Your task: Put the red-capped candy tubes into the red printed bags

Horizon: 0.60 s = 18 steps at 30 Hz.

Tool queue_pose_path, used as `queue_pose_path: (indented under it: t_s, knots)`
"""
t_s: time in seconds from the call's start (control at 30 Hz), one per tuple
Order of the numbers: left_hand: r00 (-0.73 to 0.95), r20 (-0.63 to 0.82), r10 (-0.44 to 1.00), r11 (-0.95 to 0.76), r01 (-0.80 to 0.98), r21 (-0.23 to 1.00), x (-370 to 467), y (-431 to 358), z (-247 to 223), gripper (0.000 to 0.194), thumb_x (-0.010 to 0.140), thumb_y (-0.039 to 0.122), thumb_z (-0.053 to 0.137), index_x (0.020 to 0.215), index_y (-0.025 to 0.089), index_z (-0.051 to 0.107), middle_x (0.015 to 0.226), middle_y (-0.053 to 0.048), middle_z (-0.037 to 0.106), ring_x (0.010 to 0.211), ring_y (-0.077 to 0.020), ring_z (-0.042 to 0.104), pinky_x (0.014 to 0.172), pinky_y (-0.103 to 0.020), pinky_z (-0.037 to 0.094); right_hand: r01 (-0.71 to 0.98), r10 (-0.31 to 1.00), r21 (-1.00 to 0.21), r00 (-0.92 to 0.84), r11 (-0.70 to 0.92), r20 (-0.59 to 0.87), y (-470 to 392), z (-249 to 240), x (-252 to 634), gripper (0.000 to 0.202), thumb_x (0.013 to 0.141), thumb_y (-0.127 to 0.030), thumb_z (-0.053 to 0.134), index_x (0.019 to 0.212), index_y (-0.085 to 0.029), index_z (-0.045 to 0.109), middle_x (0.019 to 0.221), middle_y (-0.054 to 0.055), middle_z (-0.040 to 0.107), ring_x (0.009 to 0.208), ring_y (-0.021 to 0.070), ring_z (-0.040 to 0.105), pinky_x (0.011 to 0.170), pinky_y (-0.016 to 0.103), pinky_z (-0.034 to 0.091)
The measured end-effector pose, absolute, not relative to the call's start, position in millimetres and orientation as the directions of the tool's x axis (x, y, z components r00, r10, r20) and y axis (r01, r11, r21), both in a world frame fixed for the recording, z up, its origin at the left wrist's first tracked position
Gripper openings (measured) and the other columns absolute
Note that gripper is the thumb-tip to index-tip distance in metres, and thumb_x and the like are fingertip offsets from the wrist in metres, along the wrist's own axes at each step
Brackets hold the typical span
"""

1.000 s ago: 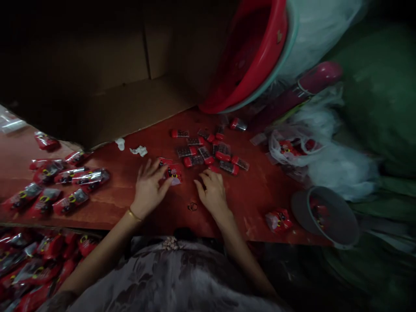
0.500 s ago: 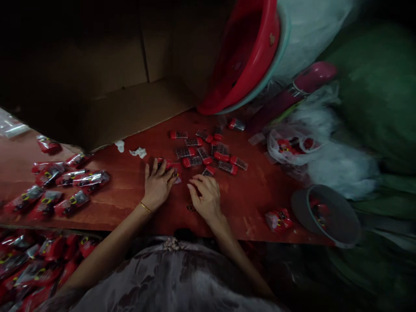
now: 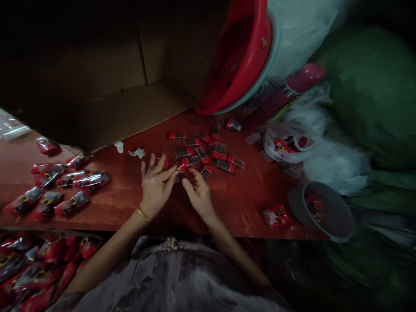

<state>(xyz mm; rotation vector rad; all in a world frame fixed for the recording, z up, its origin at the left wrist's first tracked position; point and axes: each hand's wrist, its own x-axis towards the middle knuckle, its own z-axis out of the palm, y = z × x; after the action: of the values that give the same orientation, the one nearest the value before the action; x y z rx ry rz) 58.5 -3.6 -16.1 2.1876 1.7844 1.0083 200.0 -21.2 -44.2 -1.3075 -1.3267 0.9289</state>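
Note:
My left hand [image 3: 155, 185], with a gold bangle at the wrist, pinches the edge of a small red printed packet [image 3: 179, 168] between thumb and index finger; its other fingers are spread. Just to the right, my right hand [image 3: 199, 196] holds nothing that I can see, its thumb and curved fingers apart beside the packet. Past the hands lie several small clear containers with red ends [image 3: 191, 160], scattered on the red table [image 3: 130, 190]. Part of a red piece under my left fingers is hidden.
An open cardboard box [image 3: 136, 104] stands behind, with a tilted red basin [image 3: 256, 56] beside it. Wrapped red packets [image 3: 94, 178] lie at left, more below. At right are a pink flask [image 3: 305, 78], a plastic bag [image 3: 269, 145] and a grey bucket [image 3: 299, 208].
My left hand has lifted from lying flat on the red pieces and now pinches a packet. My right hand has moved slightly up and left, towards it.

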Motion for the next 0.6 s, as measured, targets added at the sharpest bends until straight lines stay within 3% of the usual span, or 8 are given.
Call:
queue_pose_path:
  t_s: [0.13, 0.2, 0.27, 0.33, 0.43, 0.53, 0.6]
  knots:
    - [-0.022, 0.329, 0.944, -0.234, 0.660, 0.714, 64.2, -12.9, -8.2, 0.036, 0.081, 0.036, 0.059, 0.115, 0.026, 0.064, 0.132, -0.008, 0.054, 0.131, -0.0271, 0.039, 0.112, -0.049, 0.020, 0.022, 0.989, -0.997, 0.127, 0.069, 0.071, -14.5, -36.7, 192.3, 0.022, 0.084, -0.039, 0.054, 0.085, -0.019, 0.063, 0.079, 0.000, 0.065, 0.071, 0.0126, 0.058, 0.068, 0.024, 0.047]
    - [-0.099, 0.173, 0.980, -0.112, 0.446, 0.888, 65.7, -14.8, -9.3, 0.048, 0.078, 0.039, 0.063, 0.123, 0.022, 0.059, 0.129, -0.009, 0.058, 0.123, -0.0259, 0.049, 0.106, -0.043, 0.033, 0.036, 0.986, -0.996, 0.144, 0.085, 0.089, -14.9, -35.5, 194.2, 0.023, 0.085, -0.037, 0.052, 0.076, -0.018, 0.061, 0.069, -0.002, 0.061, 0.064, 0.0113, 0.054, 0.063, 0.022, 0.044]
    - [-0.072, -0.051, 0.996, 0.062, 0.160, 0.985, 67.0, -15.2, -11.2, 0.046, 0.074, 0.043, 0.066, 0.114, 0.018, 0.065, 0.113, -0.009, 0.067, 0.103, -0.0230, 0.061, 0.091, -0.034, 0.047, 0.085, 0.983, -0.990, 0.137, 0.112, 0.123, -17.2, -36.4, 197.4, 0.024, 0.087, -0.036, 0.050, 0.074, -0.018, 0.059, 0.064, -0.003, 0.056, 0.059, 0.0101, 0.049, 0.057, 0.021, 0.040]
    - [-0.004, -0.225, 0.974, 0.224, -0.074, 0.972, 68.7, -14.8, -12.4, 0.038, 0.068, 0.044, 0.071, 0.093, 0.015, 0.072, 0.091, -0.008, 0.072, 0.079, -0.0177, 0.064, 0.073, -0.027, 0.051, 0.158, 0.979, -0.977, 0.121, 0.143, 0.163, -20.2, -39.1, 199.2, 0.026, 0.088, -0.035, 0.048, 0.070, -0.018, 0.055, 0.059, -0.004, 0.051, 0.054, 0.0093, 0.045, 0.053, 0.021, 0.037]
    - [-0.002, -0.404, 0.915, 0.384, -0.305, 0.872, 71.0, -14.3, -12.0, 0.037, 0.055, 0.041, 0.081, 0.078, 0.013, 0.073, 0.076, -0.005, 0.070, 0.063, -0.0118, 0.060, 0.061, -0.022, 0.050, 0.255, 0.966, -0.948, 0.123, 0.189, 0.226, -23.2, -45.4, 196.4, 0.027, 0.090, -0.032, 0.044, 0.068, -0.018, 0.052, 0.057, -0.004, 0.050, 0.053, 0.0091, 0.045, 0.052, 0.020, 0.036]
    - [0.021, -0.520, 0.854, 0.482, -0.408, 0.776, 71.5, -15.0, -12.1, 0.041, 0.048, 0.039, 0.084, 0.078, 0.014, 0.072, 0.075, -0.004, 0.069, 0.063, -0.0114, 0.059, 0.060, -0.024, 0.051, 0.331, 0.947, -0.910, 0.112, 0.251, 0.301, -24.3, -50.8, 191.0, 0.022, 0.090, -0.028, 0.043, 0.076, -0.017, 0.056, 0.065, -0.001, 0.057, 0.059, 0.0104, 0.051, 0.057, 0.021, 0.040]
    - [0.007, -0.507, 0.862, 0.470, -0.388, 0.793, 71.0, -15.6, -13.7, 0.040, 0.048, 0.039, 0.085, 0.077, 0.013, 0.072, 0.074, -0.004, 0.069, 0.064, -0.0111, 0.059, 0.063, -0.023, 0.051, 0.383, 0.937, -0.877, 0.076, 0.290, 0.342, -25.1, -51.7, 190.5, 0.022, 0.090, -0.027, 0.043, 0.078, -0.017, 0.057, 0.069, 0.001, 0.060, 0.064, 0.0114, 0.055, 0.061, 0.022, 0.042]
